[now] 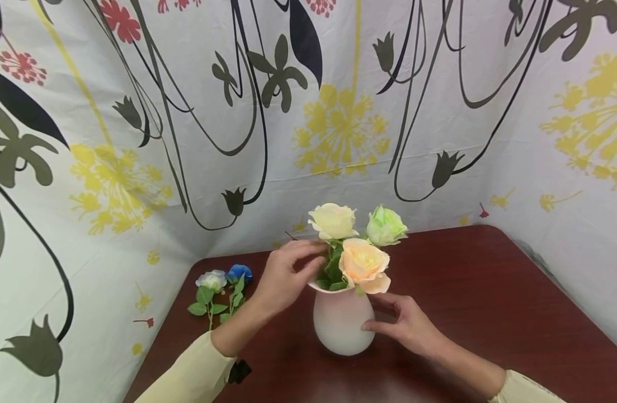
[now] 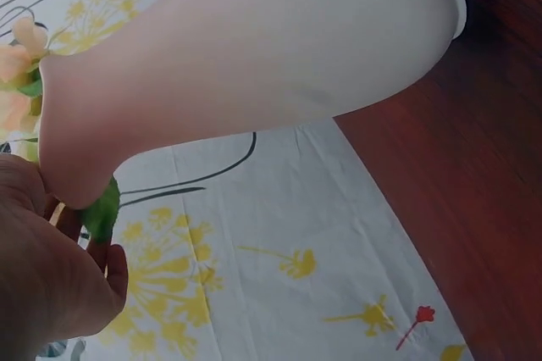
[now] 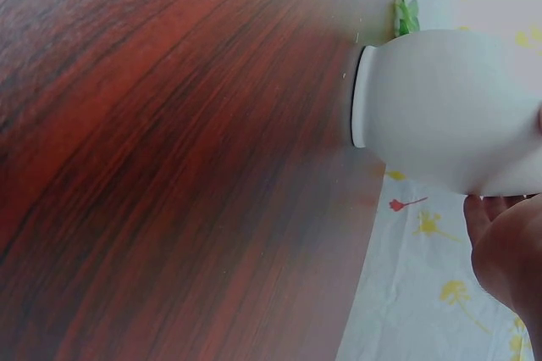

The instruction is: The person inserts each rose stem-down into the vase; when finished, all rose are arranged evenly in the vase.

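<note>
A white vase point(image 1: 340, 330) with a faint pink neck stands upright on the table, holding a cream rose point(image 1: 332, 221), a green rose point(image 1: 385, 225) and a peach rose point(image 1: 364, 264). At its mouth, my left hand point(image 1: 288, 274) pinches the leafy stem below the cream rose. From the left wrist, a green leaf point(image 2: 102, 211) shows by those fingers, beside the vase's flared rim point(image 2: 51, 136). My right hand point(image 1: 406, 324) grips the vase's right side, thumb in front and fingers partly hidden behind. The right wrist view shows the vase's base point(image 3: 362, 98) on the tabletop.
A pale blue-white rose point(image 1: 212, 280) and a blue rose point(image 1: 239, 273) lie with leafy stems at the table's left. Patterned cloth point(image 1: 197, 168) hangs behind the dark red wooden table point(image 1: 469, 285) and along its sides. A small black object point(image 1: 239, 371) shows beside the left sleeve.
</note>
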`<move>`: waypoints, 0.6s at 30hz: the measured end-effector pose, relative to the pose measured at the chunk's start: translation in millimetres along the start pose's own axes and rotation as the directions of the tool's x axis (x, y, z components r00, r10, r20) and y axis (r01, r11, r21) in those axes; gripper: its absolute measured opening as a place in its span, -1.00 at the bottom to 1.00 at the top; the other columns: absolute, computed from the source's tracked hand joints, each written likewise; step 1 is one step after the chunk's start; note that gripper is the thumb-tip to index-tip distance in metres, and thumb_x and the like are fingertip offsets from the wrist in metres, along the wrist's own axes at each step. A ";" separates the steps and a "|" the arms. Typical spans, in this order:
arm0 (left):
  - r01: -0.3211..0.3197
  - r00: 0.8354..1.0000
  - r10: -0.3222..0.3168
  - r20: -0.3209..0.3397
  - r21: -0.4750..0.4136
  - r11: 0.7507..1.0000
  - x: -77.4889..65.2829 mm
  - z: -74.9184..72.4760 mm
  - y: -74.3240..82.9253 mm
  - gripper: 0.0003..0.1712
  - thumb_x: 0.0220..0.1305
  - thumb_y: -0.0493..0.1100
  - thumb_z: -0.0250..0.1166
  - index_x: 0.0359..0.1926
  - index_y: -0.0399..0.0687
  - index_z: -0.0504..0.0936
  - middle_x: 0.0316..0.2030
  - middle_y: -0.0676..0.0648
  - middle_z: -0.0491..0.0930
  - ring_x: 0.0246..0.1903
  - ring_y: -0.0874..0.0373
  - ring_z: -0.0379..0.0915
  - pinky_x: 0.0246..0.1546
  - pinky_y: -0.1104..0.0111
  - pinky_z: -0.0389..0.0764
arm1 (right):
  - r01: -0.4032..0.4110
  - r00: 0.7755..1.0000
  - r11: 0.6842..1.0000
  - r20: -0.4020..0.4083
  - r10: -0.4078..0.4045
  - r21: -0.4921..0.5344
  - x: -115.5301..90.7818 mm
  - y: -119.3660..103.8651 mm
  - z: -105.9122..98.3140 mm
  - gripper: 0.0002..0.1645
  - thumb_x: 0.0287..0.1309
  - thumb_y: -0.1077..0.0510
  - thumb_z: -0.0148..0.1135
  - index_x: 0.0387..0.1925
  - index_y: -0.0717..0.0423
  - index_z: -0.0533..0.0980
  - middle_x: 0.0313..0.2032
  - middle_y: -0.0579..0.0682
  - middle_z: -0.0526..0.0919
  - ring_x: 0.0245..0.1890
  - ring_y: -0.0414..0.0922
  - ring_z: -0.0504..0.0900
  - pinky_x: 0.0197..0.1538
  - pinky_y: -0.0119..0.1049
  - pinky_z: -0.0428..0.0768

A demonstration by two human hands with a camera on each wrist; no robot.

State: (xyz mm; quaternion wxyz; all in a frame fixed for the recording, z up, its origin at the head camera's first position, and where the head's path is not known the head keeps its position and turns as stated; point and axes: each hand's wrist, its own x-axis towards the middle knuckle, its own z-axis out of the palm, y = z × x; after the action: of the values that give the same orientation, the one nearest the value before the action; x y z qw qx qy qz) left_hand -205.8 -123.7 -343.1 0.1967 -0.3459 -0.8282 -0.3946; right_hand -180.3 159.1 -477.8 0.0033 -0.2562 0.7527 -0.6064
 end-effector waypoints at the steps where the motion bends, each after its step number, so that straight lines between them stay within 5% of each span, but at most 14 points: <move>1: 0.017 1.000 -0.017 -0.004 -0.019 1.000 -0.8 -0.8 -0.4 -0.73 0.44 -0.21 0.45 0.12 -0.03 0.81 0.10 0.07 0.76 0.21 0.18 0.61 0.28 0.14 0.60 | 0.000 1.000 1.000 0.001 0.000 -0.001 0.1 0.2 -0.1 -0.22 0.17 0.12 0.63 0.40 0.11 0.55 0.32 0.03 0.64 0.31 -0.22 0.59 0.29 0.15 0.58; 6: 0.128 0.991 -0.130 -0.013 -0.103 0.986 -6.5 -8.2 -6.0 -0.69 0.48 -0.16 0.41 0.18 0.03 0.77 0.13 0.14 0.74 0.23 0.25 0.59 0.33 0.15 0.56 | -0.005 1.000 1.000 -0.003 0.005 -0.010 0.4 0.4 -0.1 -0.21 0.16 0.11 0.64 0.39 0.14 0.55 0.31 0.04 0.64 0.30 -0.22 0.59 0.28 0.14 0.59; 12: 0.259 0.961 -0.272 -0.048 -0.190 0.947 -16.2 -23.3 -16.3 -0.67 0.50 -0.13 0.40 0.22 0.09 0.76 0.13 0.16 0.73 0.20 0.25 0.60 0.27 0.04 0.61 | -0.016 1.000 1.000 -0.009 0.016 -0.022 0.2 -0.2 -0.1 -0.21 0.15 0.11 0.65 0.38 0.19 0.55 0.30 0.08 0.65 0.27 -0.19 0.62 0.27 0.17 0.60; 18: 0.289 0.932 -0.345 -0.107 -0.351 0.890 -27.2 -40.4 -28.9 -0.65 0.48 -0.20 0.40 0.24 -0.03 0.73 0.15 -0.04 0.74 0.20 0.09 0.63 0.21 0.23 0.65 | -0.027 1.000 0.999 -0.006 0.026 -0.024 0.6 -0.1 -0.1 -0.21 0.15 0.11 0.65 0.38 0.17 0.55 0.31 0.07 0.65 0.27 -0.17 0.63 0.27 -0.03 0.64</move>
State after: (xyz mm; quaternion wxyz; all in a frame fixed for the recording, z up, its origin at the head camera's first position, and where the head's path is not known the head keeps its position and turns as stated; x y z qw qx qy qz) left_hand -206.2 -180.0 -349.6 0.1374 -0.1992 -0.7764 -0.5819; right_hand -180.8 158.9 -477.5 0.0062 -0.2446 0.7634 -0.5977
